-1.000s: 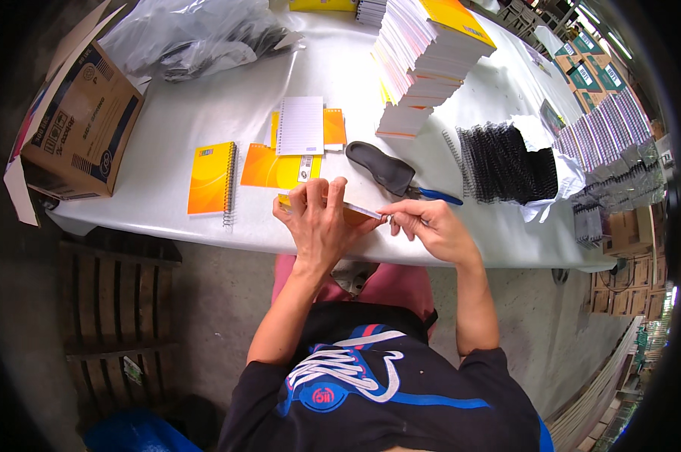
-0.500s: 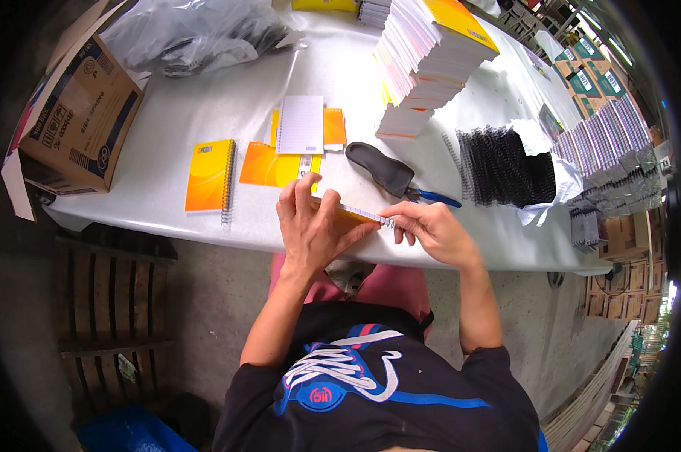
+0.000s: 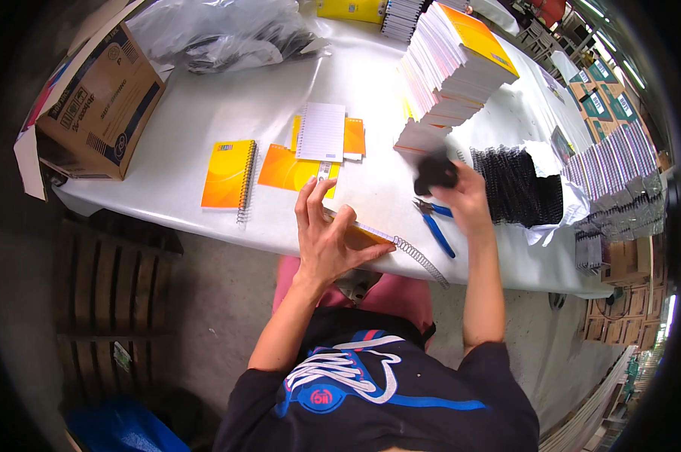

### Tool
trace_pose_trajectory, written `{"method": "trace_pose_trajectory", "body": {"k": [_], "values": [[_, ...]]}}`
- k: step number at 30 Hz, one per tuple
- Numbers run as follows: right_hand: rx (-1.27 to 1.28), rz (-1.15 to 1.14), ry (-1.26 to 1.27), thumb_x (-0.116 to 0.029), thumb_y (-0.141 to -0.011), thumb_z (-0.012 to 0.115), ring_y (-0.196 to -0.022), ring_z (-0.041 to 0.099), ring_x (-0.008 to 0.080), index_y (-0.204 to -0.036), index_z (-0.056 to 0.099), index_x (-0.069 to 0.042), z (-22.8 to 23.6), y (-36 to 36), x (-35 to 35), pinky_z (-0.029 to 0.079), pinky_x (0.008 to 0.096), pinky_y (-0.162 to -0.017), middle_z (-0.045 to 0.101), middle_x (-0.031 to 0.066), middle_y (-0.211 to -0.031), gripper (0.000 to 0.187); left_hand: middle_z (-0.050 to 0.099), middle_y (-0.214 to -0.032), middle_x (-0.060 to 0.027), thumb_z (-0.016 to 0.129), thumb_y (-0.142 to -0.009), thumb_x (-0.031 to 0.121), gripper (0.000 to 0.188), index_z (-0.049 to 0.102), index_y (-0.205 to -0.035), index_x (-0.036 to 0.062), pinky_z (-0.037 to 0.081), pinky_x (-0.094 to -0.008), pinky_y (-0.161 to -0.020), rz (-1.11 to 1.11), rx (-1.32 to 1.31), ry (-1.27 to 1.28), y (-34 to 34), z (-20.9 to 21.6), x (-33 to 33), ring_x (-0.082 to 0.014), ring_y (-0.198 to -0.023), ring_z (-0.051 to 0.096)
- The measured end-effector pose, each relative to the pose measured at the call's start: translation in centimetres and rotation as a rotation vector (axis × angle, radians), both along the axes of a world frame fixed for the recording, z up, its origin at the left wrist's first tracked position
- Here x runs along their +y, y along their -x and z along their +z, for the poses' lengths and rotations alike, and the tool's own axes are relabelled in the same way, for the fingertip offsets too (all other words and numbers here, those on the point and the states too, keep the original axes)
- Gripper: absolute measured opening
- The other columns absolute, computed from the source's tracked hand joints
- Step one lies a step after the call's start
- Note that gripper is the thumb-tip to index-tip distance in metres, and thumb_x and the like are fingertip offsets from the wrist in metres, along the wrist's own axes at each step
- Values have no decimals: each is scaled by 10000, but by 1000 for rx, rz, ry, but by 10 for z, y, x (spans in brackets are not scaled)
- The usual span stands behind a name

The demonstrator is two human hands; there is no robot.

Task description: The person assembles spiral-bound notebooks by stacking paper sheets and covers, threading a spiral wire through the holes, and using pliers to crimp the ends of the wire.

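Note:
My left hand (image 3: 327, 239) lies spread on an orange-covered notebook (image 3: 367, 235) at the table's front edge, with the thumb along its near side. The notebook's metal spiral (image 3: 419, 260) sticks out to the right past the cover. Farther back and to the right, my right hand (image 3: 464, 202) is raised and closed on a black, rounded object (image 3: 434, 173); I cannot tell what kind of object it is. Blue-handled pliers (image 3: 435, 226) lie on the table just below that hand.
On the white table (image 3: 227, 113) lie a bound yellow notebook (image 3: 229, 173), orange covers (image 3: 291, 169) and a lined sheet (image 3: 321, 132). A tall stack of pages (image 3: 453, 64) and black coils (image 3: 517, 184) stand at the right. A cardboard box (image 3: 99, 98) sits on the left.
My right hand left the spiral's end, moved back and right, and picked the black object up off the table. My left hand stayed on the notebook.

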State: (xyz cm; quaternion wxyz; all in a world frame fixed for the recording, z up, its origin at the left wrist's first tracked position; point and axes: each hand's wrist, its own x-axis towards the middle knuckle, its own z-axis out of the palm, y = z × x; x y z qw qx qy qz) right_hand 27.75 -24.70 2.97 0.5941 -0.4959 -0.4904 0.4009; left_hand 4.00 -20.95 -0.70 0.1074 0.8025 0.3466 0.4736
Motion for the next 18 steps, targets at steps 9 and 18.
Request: {"method": "trace_pose_trajectory", "body": {"k": [9, 18], "values": [[-114, 377, -235, 118, -603, 622, -761, 637, 159, -842, 727, -33, 5, 35, -18, 495, 263, -698, 681, 78, -818, 301, 390, -1201, -172, 874, -495, 440, 577, 502, -678, 39, 300, -526, -1007, -80, -5, 64, -2, -2, 4, -425, -1249, 274], [-657, 258, -99, 120, -586, 655, -811, 655, 178, -836, 730, -42, 11, 33, -2, 508, 285, -763, 696, 85, -835, 307, 374, -1227, -166, 874, -469, 463, 584, 516, -680, 52, 303, -540, -1002, -137, -12, 56, 1, -9, 11, -438, -1275, 256]]}}
